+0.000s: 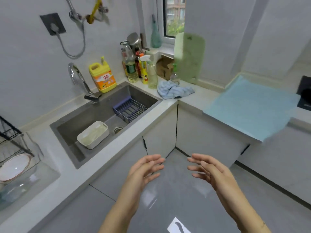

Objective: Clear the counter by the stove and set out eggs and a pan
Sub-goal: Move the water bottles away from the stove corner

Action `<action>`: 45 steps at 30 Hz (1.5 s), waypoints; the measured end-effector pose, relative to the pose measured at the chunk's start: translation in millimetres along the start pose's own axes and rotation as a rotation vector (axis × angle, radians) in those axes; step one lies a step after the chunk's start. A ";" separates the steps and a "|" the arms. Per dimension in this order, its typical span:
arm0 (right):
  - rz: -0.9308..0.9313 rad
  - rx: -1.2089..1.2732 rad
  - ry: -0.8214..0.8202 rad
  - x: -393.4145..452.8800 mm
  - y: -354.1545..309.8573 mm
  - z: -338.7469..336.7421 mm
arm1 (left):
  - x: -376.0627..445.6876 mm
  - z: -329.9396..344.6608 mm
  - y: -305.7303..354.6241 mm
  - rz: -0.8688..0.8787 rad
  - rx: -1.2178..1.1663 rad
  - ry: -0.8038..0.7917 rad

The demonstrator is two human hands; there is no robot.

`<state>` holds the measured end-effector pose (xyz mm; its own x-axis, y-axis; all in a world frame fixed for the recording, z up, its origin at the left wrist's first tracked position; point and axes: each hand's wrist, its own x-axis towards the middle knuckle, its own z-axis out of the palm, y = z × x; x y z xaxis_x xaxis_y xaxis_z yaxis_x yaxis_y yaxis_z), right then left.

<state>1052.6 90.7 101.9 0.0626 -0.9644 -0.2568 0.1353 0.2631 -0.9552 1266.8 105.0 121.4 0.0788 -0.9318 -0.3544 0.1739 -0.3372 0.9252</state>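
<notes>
My left hand [144, 170] and my right hand [208, 169] hang in front of me over the grey floor, palms turned toward each other, fingers relaxed and holding nothing. A light blue mat [252, 106] covers the white counter [193, 101] at the right, beside the black stove [304, 93] at the frame's right edge. A crumpled blue cloth [173, 90] lies on the counter's corner. A green cutting board [189, 56] leans upright against the wall behind it. No eggs or pan are in view.
A steel sink [94, 118] holds a white tub [93, 134] and a blue rack [129, 109]. A yellow detergent jug [103, 76], several bottles [133, 64] and a cardboard box [165, 66] crowd the corner. A dish rack with a bowl [14, 167] stands at left.
</notes>
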 end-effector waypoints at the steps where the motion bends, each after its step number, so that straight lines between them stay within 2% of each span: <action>1: -0.001 0.011 0.038 -2.4 -0.4 -16.4 | 3.9 16.3 -1.3 -0.011 0.014 -0.036; 14: -0.013 0.143 0.476 -29.3 -4.8 -155.2 | 60.2 178.2 -15.5 -0.112 0.181 -0.457; 23: -0.017 0.202 0.769 -14.5 -30.1 -261.1 | 125.8 340.9 -14.9 -0.120 0.238 -0.782; 29: -0.039 0.186 0.849 28.7 -71.8 -343.2 | 169.5 452.4 -3.1 -0.066 0.211 -0.852; 33: -0.052 0.178 0.902 40.5 -91.3 -393.4 | 189.3 517.7 -5.3 -0.095 0.239 -0.904; 38: -0.065 0.192 1.011 17.9 -102.3 -456.7 | 185.4 607.4 -17.9 -0.128 0.288 -1.020; 45: -0.122 0.283 1.185 -42.2 -91.3 -575.6 | 134.8 742.6 -59.3 -0.149 0.355 -1.174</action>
<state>468.4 93.0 115.4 -0.8845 -0.3703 -0.2837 0.2966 0.0229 -0.9547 538.2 -100.6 119.3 -0.8795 -0.3755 -0.2924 -0.1845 -0.2972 0.9368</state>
